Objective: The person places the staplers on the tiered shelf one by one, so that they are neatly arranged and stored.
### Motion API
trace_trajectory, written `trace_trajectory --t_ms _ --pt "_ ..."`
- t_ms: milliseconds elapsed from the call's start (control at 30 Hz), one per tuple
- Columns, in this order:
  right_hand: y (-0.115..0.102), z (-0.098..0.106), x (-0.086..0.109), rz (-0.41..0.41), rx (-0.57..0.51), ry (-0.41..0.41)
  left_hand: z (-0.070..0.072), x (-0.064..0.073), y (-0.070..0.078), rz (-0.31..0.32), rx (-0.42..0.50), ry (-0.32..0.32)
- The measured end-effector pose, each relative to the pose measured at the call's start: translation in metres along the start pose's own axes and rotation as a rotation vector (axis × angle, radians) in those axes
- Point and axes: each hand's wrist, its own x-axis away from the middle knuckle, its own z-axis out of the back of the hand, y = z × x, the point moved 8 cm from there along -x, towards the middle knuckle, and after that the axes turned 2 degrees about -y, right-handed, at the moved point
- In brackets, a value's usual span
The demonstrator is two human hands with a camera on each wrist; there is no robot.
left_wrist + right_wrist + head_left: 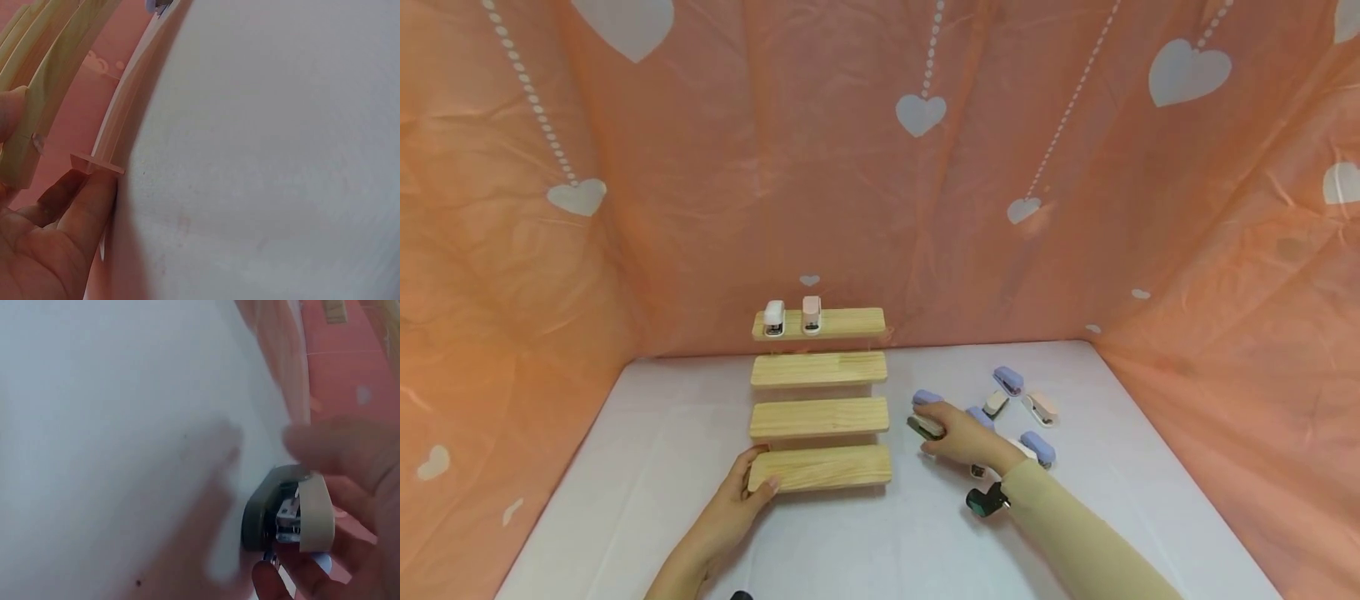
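A four-step wooden display rack [820, 418] stands on the white table. My left hand [733, 500] grips the left end of its lowest step, thumb on top; in the left wrist view the fingers [94, 200] reach behind the step to a clear support piece [97, 164]. A white stapler [773, 318] and a pink stapler [812, 315] stand on the top step. Right of the rack, my right hand [962, 435] holds a beige stapler with a dark green base [315, 512], its fingers around the beige top. A purple stapler [927, 397] lies just behind it.
Around and beyond my right hand lie several more staplers: a purple one [1009, 380], a cream one [996, 404], a pale pink one [1042, 408] and another purple one [1038, 447]. An orange curtain [850, 208] with hearts encloses the table's back and sides.
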Motion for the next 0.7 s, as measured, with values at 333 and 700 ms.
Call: trace_trajectory --t_ms 333,700 --pt "-0.0038 -0.0022 -0.0014 -0.019 0.041 -0.029 0.0015 0.0027 0.0015 -0.011 0.019 0.003" --pt "0.0009 -0.0025 -0.0046 -0.085 0.021 -0.021 -0.0004 0.0023 -0.0003 -0.010 0.025 0.003"
